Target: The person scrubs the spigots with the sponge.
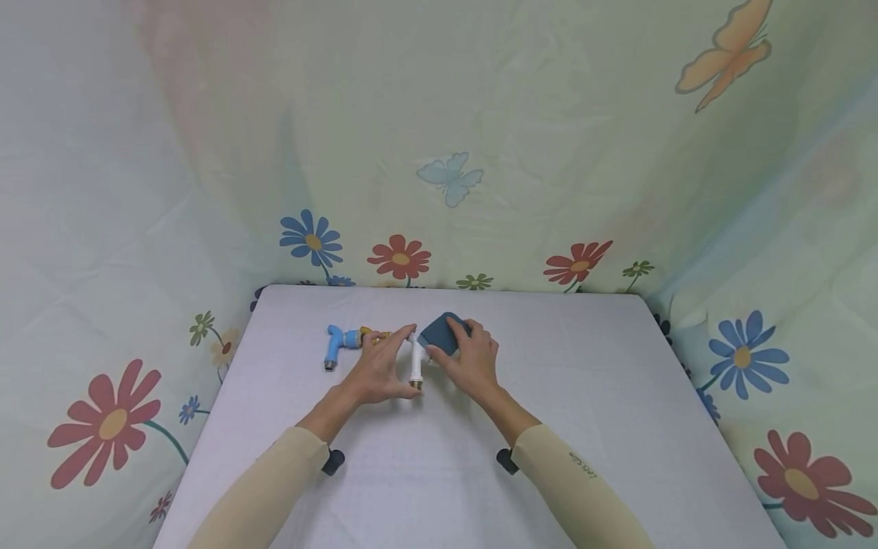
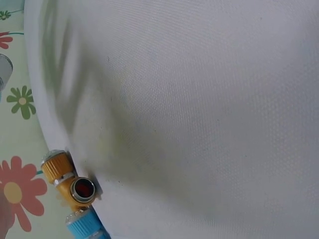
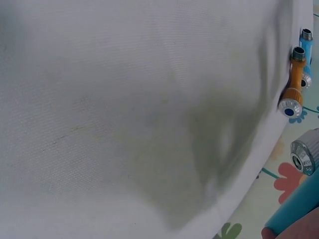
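Observation:
My left hand [image 1: 377, 374] holds a white tap [image 1: 416, 358] upright by its two ends, fingers at the top and thumb at the threaded metal end. A flat blue pad [image 1: 439, 333], a sponge or folded cloth, is pinched in my right hand [image 1: 475, 360], close beside the tap's upper part. The right wrist view catches the pad's edge [image 3: 296, 201] and the tap's metal end [image 3: 308, 152]. Behind the left hand lies an orange tap [image 2: 72, 186], partly hidden in the head view. A light blue tap [image 1: 336, 345] lies left of it.
All this is on or over a table with a white cloth [image 1: 583, 396]. Flowered fabric [image 1: 453, 252] hangs behind the table and along both sides. Dark wrist-camera mounts [image 1: 506, 460] sit under both sleeves.

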A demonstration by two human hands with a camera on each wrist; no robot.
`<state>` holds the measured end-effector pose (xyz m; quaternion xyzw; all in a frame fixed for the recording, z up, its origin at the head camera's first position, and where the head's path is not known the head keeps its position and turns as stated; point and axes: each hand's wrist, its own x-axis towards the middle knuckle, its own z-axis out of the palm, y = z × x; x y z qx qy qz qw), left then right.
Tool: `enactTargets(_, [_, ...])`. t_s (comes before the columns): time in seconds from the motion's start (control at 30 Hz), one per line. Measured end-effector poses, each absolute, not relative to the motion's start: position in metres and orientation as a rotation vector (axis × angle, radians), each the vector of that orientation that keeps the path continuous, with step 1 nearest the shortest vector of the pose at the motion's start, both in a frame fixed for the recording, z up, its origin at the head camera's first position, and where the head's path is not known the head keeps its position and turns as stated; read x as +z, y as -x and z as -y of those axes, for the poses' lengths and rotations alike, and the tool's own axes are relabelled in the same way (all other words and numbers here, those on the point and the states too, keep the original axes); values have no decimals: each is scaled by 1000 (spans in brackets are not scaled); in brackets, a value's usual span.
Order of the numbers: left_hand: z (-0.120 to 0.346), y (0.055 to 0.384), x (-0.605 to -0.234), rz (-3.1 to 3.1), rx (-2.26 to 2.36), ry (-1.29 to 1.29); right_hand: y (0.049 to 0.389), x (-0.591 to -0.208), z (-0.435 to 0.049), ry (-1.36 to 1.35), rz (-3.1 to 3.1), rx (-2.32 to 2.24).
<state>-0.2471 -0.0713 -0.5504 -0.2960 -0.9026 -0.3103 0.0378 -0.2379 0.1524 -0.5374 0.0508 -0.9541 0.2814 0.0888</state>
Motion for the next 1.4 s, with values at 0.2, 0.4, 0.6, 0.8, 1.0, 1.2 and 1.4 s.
enactTargets(0.2, [72, 248, -550, 2740, -938, 924, 238, -539, -156, -102, 2835, 875])
enactTargets(0.4, [72, 247, -549, 2749, -942, 924, 239, -542, -161, -60, 2844, 877])
enactTargets(0.6, [73, 247, -549, 2773, -948, 892, 239, -545, -164, -11, 2852, 879])
enactTargets(0.8, [73, 248, -549, 2769, -946, 893, 239, -547, -165, -2, 2854, 881])
enactTargets(1.0, [73, 247, -548, 2783, -934, 887, 240, -552, -168, 18, 2841, 890])
enactTargets(1.2, [73, 246, -548, 2780, -929, 891, 239, -554, -172, 50, 2822, 928])
enactTargets(1.4, [73, 247, -550, 2779, -970, 852, 238, -555, -170, 9, 2744, 1029])
